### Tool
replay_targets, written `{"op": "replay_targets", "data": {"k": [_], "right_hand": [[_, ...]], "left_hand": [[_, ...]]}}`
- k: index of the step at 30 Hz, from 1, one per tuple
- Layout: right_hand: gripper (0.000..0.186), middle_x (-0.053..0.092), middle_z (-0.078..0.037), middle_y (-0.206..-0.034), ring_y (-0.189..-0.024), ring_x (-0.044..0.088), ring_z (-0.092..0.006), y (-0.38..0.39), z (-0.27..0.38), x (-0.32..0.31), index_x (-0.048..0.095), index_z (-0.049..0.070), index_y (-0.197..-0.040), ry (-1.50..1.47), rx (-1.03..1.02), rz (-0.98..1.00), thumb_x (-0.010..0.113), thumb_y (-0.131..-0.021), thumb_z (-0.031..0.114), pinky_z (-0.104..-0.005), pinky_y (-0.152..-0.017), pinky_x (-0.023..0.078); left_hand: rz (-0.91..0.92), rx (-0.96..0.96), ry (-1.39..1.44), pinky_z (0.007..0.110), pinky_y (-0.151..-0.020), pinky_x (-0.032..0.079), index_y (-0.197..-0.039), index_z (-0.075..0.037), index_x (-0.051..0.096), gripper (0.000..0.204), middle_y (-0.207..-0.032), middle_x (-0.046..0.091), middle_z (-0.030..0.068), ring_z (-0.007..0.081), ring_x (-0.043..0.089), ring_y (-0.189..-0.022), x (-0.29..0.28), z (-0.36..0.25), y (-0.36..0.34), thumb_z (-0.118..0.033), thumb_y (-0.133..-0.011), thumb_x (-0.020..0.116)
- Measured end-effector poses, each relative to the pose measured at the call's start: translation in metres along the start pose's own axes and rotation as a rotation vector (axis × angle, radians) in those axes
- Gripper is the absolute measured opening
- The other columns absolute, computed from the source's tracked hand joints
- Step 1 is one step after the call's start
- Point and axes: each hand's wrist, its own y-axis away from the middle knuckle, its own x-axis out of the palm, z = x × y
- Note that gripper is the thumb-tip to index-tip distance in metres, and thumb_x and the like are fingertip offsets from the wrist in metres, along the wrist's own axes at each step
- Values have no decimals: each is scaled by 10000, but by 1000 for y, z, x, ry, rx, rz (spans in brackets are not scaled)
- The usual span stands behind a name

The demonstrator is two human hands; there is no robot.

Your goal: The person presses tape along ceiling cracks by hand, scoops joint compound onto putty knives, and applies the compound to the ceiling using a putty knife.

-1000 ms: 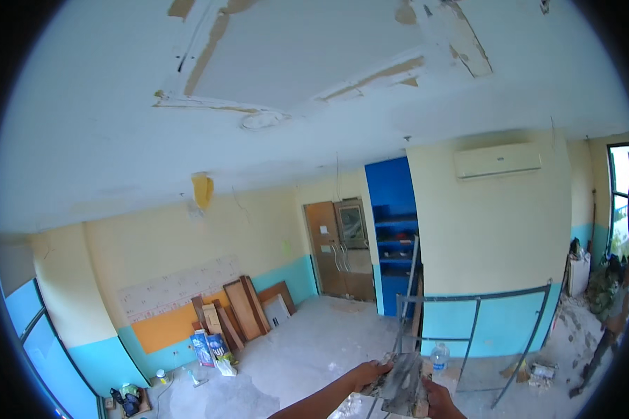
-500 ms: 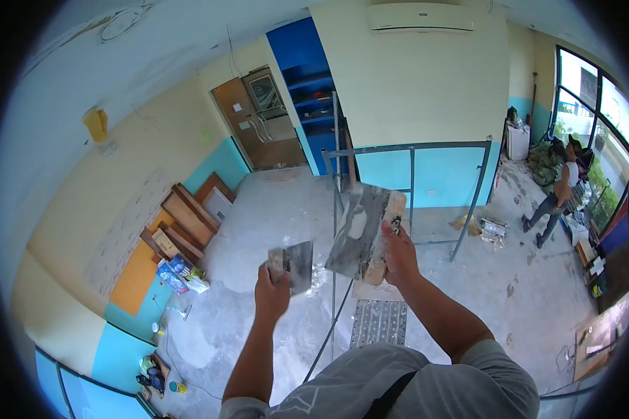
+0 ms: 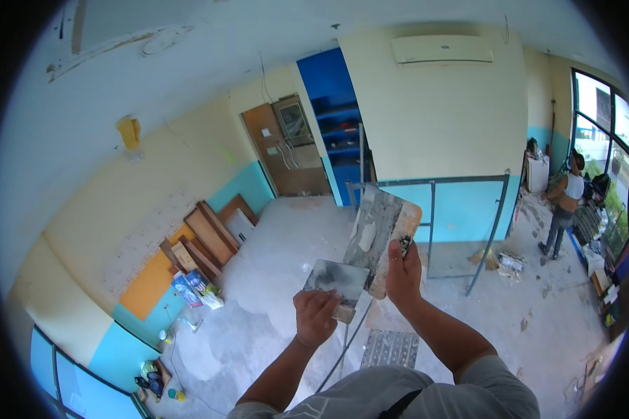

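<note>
My left hand (image 3: 314, 322) grips a small putty knife (image 3: 337, 276), a square metal blade with grey smears and a worn wooden edge at its lower side. My right hand (image 3: 407, 278) holds a wider putty knife (image 3: 386, 220) by its tan wooden edge, thumb on top. Its grey, smeared face carries a pale patch of putty (image 3: 367, 237). The small blade's right corner lies close to the lower left side of the wide one; I cannot tell whether they touch.
A metal scaffold frame (image 3: 433, 183) stands ahead; a perforated metal platform (image 3: 390, 349) lies below me. Wooden boards (image 3: 206, 234) and bags (image 3: 196, 288) lean along the left wall. Another person (image 3: 565, 202) stands far right by the window. The ceiling (image 3: 244, 35) is close above, left.
My left hand has moved right and turned its putty knife toward the wide one. The wide knife has tilted slightly. My view has tipped upward, and the other person has turned and shifted.
</note>
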Motion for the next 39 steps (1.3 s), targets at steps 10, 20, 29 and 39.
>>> {"op": "replay_targets", "data": {"k": [10,20,29,39], "right_hand": [[302,615,-210,-745,-704,619,-401,45,54,21,522,-24,-963,334,-75,249,504,-916,275,-448,-623,460],[384,598,-294,-750,-757,596,-476,45,26,23,514,-54,-919,353,-12,368,521,-902,330,-487,-640,458],[331,593,-165,-715,-682,609,-323,51,10,3,534,-5,-932,440,29,396,554,-908,325,-406,-607,444],[276,597,-153,-731,-679,604,-304,46,1,-26,541,-14,-939,435,80,246,555,-895,259,-404,-615,450]], "left_hand": [[-148,73,-174,391,-832,399,-1001,-96,659,458,-1000,634,33,229,581,-881,-37,24,-64,-1,-553,654],[-819,-72,-317,385,-726,495,-911,-23,597,209,-850,614,148,332,616,-797,-215,44,-250,-139,-773,703],[-884,56,-621,402,-690,476,-923,-16,611,389,-827,647,182,356,619,-770,-401,13,-432,-361,-776,712],[-965,-151,-927,447,-823,488,-1095,35,560,606,-989,653,228,393,624,-952,-448,18,-505,-477,-790,670]]}}
